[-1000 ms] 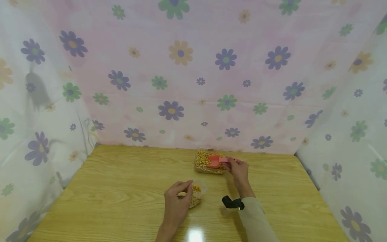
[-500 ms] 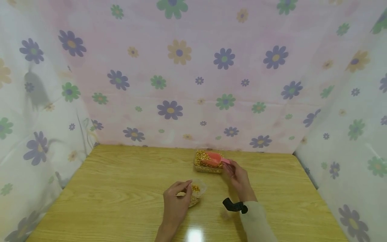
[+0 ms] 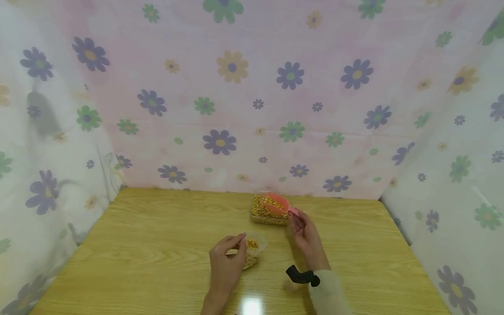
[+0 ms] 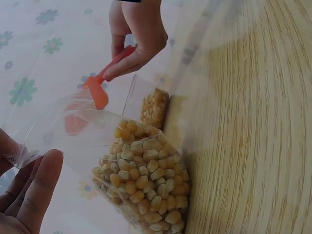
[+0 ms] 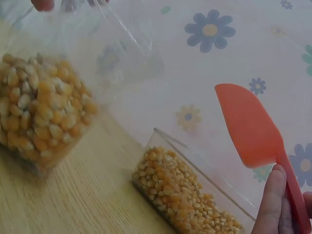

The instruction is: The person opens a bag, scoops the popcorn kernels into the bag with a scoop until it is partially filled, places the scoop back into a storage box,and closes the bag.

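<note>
In the head view, my left hand (image 3: 226,267) pinches the top edge of a clear plastic bag (image 3: 257,248) between thumb and fingers. Yellow corn kernels (image 4: 146,180) fill the bag's lower part, which stands on the table. My right hand (image 3: 309,240) grips the handle of a coral-pink scoop (image 5: 251,126). Kernels lie in the scoop's bowl in the head view. It is raised over a clear rectangular container (image 3: 268,220) of corn, its handle towards me. The left wrist view shows the scoop partly through the bag's film.
The wood-grain table (image 3: 157,245) carries the bag in front and the container near its back edge. A flowered curtain (image 3: 236,109) hangs behind and at both sides. A black strap mount (image 3: 301,275) sits on my right wrist.
The scoop has come up out of the corn in the container, tipped level, and now bears kernels. My right hand has turned with it. My left hand keeps its pinch on the bag.
</note>
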The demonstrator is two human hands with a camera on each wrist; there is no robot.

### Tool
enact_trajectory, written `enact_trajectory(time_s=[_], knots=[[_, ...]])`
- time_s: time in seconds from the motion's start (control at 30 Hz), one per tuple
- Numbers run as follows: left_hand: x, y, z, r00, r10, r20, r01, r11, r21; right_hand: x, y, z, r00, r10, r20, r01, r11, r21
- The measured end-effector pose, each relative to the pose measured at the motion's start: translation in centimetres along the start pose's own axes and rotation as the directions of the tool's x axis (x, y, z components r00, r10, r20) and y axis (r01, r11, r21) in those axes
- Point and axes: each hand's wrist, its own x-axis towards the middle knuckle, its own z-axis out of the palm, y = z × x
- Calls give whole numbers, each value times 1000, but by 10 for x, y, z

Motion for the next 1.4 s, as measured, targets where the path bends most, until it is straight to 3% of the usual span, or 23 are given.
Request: enact_trajectory(time_s=[0.2,0.4,0.7,0.97,1.4], knots=[[1,-2,0,1000,5,2,-5,1000,-9,-14,8,2,999,-28,-27,28,1000,-2],[3,-3,0,1000,20,-3,-20,1000,-11,-28,17,1,1000,-19,0,19,1000,2],[4,-2,-2,1000,-7,18,8,999,-43,-45,27,1,1000,-24,-5,24,1000,4],[4,-4,-3,1000,19,-2,-19,1000,-21,-67,37,0,1000,1,-20,-1,1000,14],[4,-3,-3,1000,25,3,-25,1000,-18,-85,31,4,1000,-21,-3,21,1000,-11]])
